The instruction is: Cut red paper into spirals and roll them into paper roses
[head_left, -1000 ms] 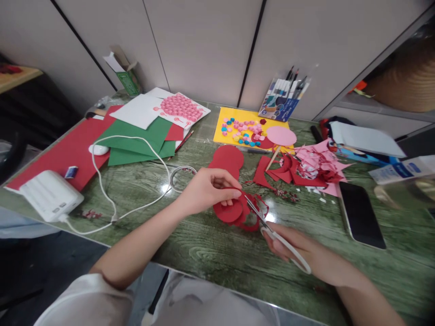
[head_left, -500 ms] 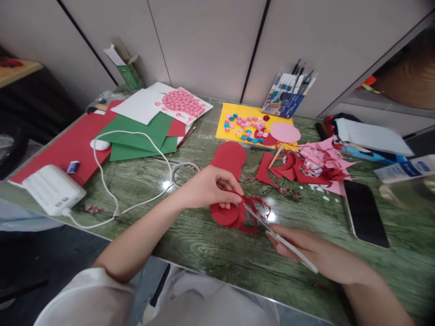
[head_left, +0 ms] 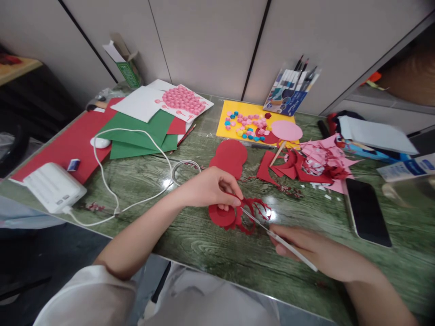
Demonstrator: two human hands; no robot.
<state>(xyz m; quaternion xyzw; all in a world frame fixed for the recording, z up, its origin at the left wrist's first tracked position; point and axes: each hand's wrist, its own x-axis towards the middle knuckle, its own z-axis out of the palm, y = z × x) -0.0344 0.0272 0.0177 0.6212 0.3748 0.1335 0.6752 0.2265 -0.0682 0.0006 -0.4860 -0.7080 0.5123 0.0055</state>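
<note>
Head view: a green wood-grain table (head_left: 190, 242) has bare surface at lower centre, up to its front edge. At centre, the left hand (head_left: 214, 188) pinches cut red paper (head_left: 221, 217) between narrowed fingers; right of it, the right hand (head_left: 307, 242) grips white-handled metal scissors (head_left: 280, 239), edge-on, unlike the open handle loop a second ago. Upper right, a blue-and-white pen packet (head_left: 285, 97) bears illegible lettering.

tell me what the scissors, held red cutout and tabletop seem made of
Scissors: blades look metal, slim and grey; handles probably plastic, white and smooth.
Red cutout: likely matte paper or card, flat with thin edges.
Tabletop: glossy, bright reflections over green wood-like grain; laminate or covered wood, unclear.
</note>
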